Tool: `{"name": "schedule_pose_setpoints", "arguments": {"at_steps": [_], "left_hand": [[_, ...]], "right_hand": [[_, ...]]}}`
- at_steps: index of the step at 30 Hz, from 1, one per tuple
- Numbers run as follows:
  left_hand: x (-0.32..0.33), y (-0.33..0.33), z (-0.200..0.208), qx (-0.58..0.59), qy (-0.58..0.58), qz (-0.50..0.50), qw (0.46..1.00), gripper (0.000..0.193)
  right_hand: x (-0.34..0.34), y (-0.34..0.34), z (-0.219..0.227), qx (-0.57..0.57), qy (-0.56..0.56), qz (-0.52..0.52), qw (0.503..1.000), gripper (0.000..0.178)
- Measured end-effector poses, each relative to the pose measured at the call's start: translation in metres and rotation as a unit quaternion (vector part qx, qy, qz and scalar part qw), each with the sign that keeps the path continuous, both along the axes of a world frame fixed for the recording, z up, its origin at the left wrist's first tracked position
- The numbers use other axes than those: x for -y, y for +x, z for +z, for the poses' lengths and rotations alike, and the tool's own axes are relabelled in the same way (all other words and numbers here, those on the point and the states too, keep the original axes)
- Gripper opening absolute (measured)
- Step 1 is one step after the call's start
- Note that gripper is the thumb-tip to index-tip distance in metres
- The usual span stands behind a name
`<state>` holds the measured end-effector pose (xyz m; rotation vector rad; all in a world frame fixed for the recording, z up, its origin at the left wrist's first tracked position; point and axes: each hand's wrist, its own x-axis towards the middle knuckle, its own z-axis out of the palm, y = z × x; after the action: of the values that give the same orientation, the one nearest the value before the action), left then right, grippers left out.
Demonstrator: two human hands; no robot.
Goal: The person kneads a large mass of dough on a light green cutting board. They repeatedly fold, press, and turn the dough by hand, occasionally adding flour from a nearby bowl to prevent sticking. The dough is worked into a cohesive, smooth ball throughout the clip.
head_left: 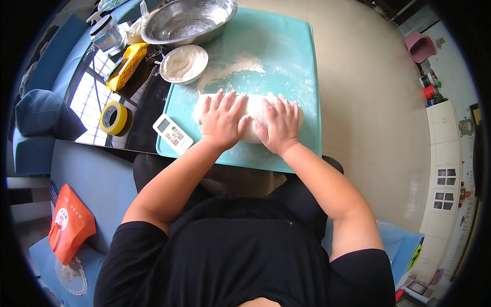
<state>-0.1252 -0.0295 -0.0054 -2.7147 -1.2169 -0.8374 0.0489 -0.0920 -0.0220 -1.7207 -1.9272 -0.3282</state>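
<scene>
A thick roll of white dough (251, 108) lies crosswise on a turquoise board (291, 51) dusted with flour. My left hand (223, 120) rests flat on the dough's left part, fingers stretched forward. On its right part lies my right hand (277, 123), palm down with the fingers spread. The two thumbs come close together at the middle of the roll. Both palms hide much of the dough. Just beyond my left hand, a bowl of flour (184, 64) stands over the board's left edge, and loose flour (245, 65) is scattered beside it.
A large metal basin (189, 23) sits at the far left of the board. A white remote control (173, 134) lies at its near left corner. Yellow tape (115, 118), a yellow packet (127, 67) and a lidded jar (106, 35) are on the black table. An orange bag (70, 225) lies on the blue sofa.
</scene>
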Motion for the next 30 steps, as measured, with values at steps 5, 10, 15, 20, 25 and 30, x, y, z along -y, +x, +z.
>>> {"name": "schedule_pose_setpoints", "arguments": {"at_steps": [5, 10, 15, 20, 25, 30], "left_hand": [[0.009, -0.023, -0.021, -0.042, 0.003, -0.049, 0.998, 0.063], [-0.033, -0.006, -0.019, -0.034, -0.004, -0.037, 0.999, 0.058], [-0.085, 0.022, -0.003, -0.019, -0.043, -0.009, 0.999, 0.043], [-0.125, 0.057, -0.003, -0.062, -0.103, 0.078, 0.99, 0.042], [-0.152, 0.074, -0.004, -0.086, -0.141, 0.136, 0.977, 0.046], [-0.157, 0.071, -0.006, -0.076, -0.175, 0.112, 0.975, 0.044]], "right_hand": [[0.015, 0.014, -0.02, 0.058, 0.003, 0.07, 0.996, 0.076], [-0.024, 0.033, -0.013, 0.032, -0.018, 0.071, 0.997, 0.073], [-0.081, 0.061, -0.005, -0.052, -0.072, 0.08, 0.993, 0.065], [-0.129, 0.089, -0.007, -0.115, -0.138, 0.046, 0.983, 0.051], [-0.162, 0.098, -0.014, -0.128, -0.171, -0.04, 0.976, 0.049], [-0.162, 0.094, -0.016, -0.088, -0.145, -0.107, 0.98, 0.044]]}}
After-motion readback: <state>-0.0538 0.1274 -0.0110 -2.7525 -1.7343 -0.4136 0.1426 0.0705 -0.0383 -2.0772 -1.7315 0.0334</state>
